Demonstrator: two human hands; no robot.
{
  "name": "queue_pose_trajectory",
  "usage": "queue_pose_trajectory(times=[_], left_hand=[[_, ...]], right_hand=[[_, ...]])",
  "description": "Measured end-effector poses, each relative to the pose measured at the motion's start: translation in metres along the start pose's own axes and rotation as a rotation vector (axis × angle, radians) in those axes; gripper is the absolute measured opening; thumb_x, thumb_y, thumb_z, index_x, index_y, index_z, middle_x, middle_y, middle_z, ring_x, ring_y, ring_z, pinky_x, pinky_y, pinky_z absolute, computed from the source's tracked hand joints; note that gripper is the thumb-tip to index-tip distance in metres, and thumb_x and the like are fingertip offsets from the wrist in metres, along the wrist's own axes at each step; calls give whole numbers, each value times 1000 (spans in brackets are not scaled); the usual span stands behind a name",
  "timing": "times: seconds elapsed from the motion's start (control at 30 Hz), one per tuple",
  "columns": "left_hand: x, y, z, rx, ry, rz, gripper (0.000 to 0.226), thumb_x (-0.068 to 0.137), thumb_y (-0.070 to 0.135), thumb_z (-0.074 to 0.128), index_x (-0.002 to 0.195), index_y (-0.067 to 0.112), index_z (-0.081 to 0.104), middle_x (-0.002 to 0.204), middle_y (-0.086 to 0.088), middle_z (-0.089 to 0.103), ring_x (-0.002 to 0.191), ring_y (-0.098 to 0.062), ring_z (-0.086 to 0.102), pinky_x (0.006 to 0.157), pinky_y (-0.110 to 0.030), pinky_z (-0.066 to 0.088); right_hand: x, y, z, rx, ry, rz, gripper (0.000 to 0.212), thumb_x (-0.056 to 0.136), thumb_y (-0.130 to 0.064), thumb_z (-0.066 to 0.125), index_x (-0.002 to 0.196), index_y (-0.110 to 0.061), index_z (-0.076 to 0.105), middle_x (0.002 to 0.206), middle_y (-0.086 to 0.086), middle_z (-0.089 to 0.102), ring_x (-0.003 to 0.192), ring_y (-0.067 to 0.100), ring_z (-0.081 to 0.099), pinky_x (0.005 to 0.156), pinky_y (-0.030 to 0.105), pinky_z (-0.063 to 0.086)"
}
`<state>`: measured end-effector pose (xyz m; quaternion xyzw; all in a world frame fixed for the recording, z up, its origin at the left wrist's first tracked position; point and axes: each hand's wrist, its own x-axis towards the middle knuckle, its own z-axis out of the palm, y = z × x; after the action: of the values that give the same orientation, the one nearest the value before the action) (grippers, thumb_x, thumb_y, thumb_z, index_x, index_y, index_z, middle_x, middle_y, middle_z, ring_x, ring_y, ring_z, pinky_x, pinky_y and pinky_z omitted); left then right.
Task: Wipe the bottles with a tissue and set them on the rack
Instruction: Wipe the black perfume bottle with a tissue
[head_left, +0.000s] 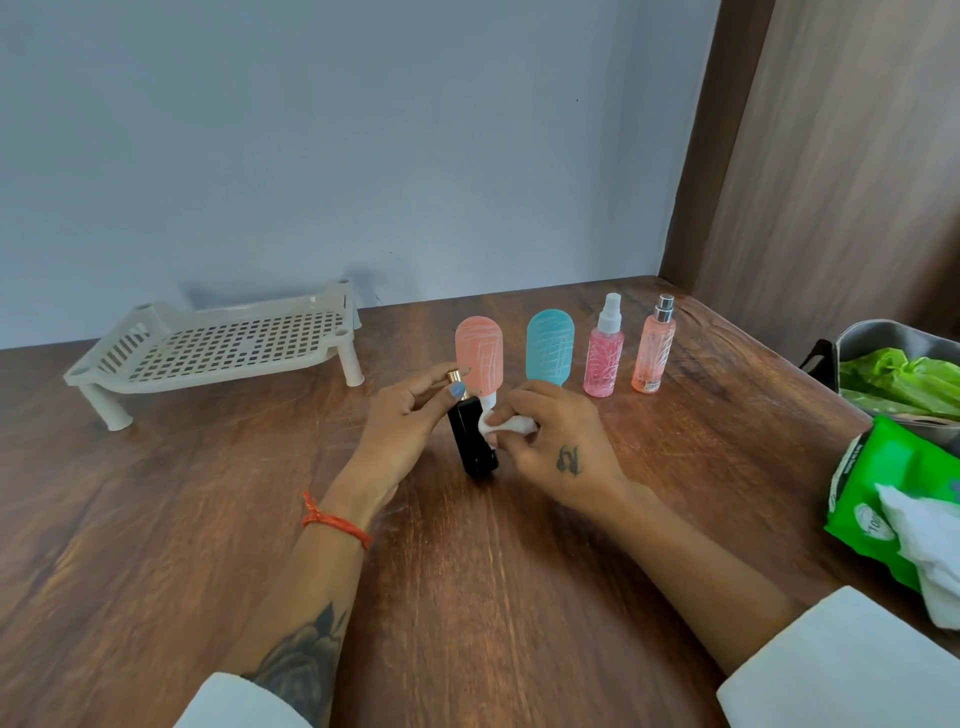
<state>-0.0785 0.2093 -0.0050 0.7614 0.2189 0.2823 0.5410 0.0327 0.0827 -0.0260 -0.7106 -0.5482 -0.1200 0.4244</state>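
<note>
A black bottle (470, 441) with a gold cap stands tilted on the wooden table. My left hand (402, 421) grips its top at the cap. My right hand (556, 439) pinches a crumpled white tissue (506, 427) against the bottle's side. Behind them stand a salmon-pink squeeze bottle (479, 353), a teal squeeze bottle (549, 345), a pink spray bottle with a white top (604, 358) and a peach spray bottle with a silver top (653, 353). The cream slotted rack (208, 353) sits at the back left with nothing on it.
A green pack of wipes (878, 499) with a white sheet sticking out lies at the right edge. Behind it is a grey bin (883, 338) holding green bags. A wooden panel rises at the back right, a pale wall behind the table.
</note>
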Motion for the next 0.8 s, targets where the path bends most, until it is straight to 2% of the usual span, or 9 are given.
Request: queue_pose_trajectory(times=[0.07, 0.13, 0.23, 0.37, 0.47, 0.53, 0.6, 0.7, 0.8], left_hand=[[1, -1, 1, 7, 9, -3, 32, 92, 21, 57, 123, 21, 62, 120, 7, 65, 111, 1, 56, 93, -17, 42], [1, -1, 1, 5, 21, 5, 32, 92, 20, 58, 123, 19, 62, 120, 4, 65, 110, 2, 57, 91, -13, 44], [1, -1, 1, 2, 20, 17, 30, 92, 17, 57, 122, 18, 62, 111, 9, 66, 92, 17, 58, 78, -1, 44], [2, -1, 1, 27, 33, 17, 30, 92, 20, 57, 121, 21, 62, 109, 12, 65, 95, 10, 57, 81, -8, 44], [1, -1, 1, 22, 39, 11, 30, 92, 22, 57, 121, 21, 63, 110, 11, 66, 93, 12, 56, 83, -11, 43], [0, 0, 2, 23, 38, 5, 30, 92, 22, 57, 121, 21, 63, 109, 13, 65, 94, 13, 54, 86, -13, 42], [1, 0, 2, 21, 44, -5, 28, 92, 23, 58, 119, 24, 63, 104, 18, 64, 94, 14, 54, 87, -13, 42], [1, -2, 2, 12, 56, -8, 25, 91, 22, 59, 115, 27, 64, 101, 17, 66, 91, 14, 56, 81, -10, 44], [2, -3, 2, -5, 52, -5, 24, 90, 20, 60, 113, 27, 64, 98, 17, 66, 89, 15, 59, 75, -4, 46]], right_hand=[[1, 0, -1, 4, 42, 1, 14, 73, -15, 74, 85, -14, 68, 89, -2, 66, 79, 10, 58, 65, 28, 51], [1, -3, 0, 34, 29, -23, 14, 72, -16, 75, 85, -16, 68, 90, -3, 65, 81, 8, 57, 67, 21, 48], [0, -7, 1, 22, -133, -68, 14, 72, -17, 74, 84, -19, 70, 93, -5, 64, 84, 6, 56, 69, 17, 44], [2, -3, -2, 10, -249, -75, 9, 69, -16, 74, 74, -21, 70, 83, -10, 60, 75, 2, 51, 62, 15, 38], [4, 3, -4, -22, -308, -63, 8, 68, -14, 72, 67, -22, 69, 79, -9, 62, 73, 7, 54, 60, 29, 47], [4, 7, -6, -49, -286, -49, 7, 66, -15, 70, 67, -22, 69, 80, -6, 64, 75, 12, 57, 63, 37, 51], [5, 9, -7, -47, -196, -32, 8, 67, -16, 68, 72, -22, 70, 84, -5, 66, 78, 13, 60, 65, 37, 52], [5, 5, -5, 5, -16, -27, 11, 70, -18, 74, 80, -20, 70, 84, -7, 65, 74, 8, 58, 60, 27, 49], [3, -2, -1, 42, -110, -67, 13, 71, -20, 75, 83, -23, 71, 88, -9, 65, 79, 1, 54, 64, 14, 41]])
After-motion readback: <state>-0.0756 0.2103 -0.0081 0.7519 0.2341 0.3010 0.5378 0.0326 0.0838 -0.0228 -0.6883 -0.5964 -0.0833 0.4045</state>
